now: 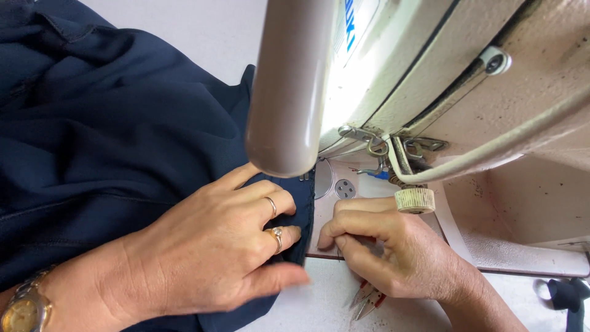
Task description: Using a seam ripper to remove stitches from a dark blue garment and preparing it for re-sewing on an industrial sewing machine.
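Dark navy fabric [104,141] spread over the left half of the view, bunched in folds at far left, cut off by the top and left edges; near-right edge folded into a hem running near-to-far, ending just beside the needle plate [324,178]. Far end of that hem hidden behind the grey lamp arm [289,86], so needle and presser foot not visible. Left hand [215,252] laid flat on the fabric, fingers spread narrow and pointing right and far, pressing the hem down; two rings on the fingers, a wristwatch [24,310] half cut off at the near-left corner. Right hand [387,246] just right of the hem, fingers curled, tips pinched near the fabric edge; whether anything is caught between them impossible to tell. Small thread snips [367,301] poking out under the right palm, mostly hidden, blades pointing near-left. Above, cream sewing machine head [467,80] filling the far right, a ribbed knob [414,200] just over the right hand. White table [203,31] beyond
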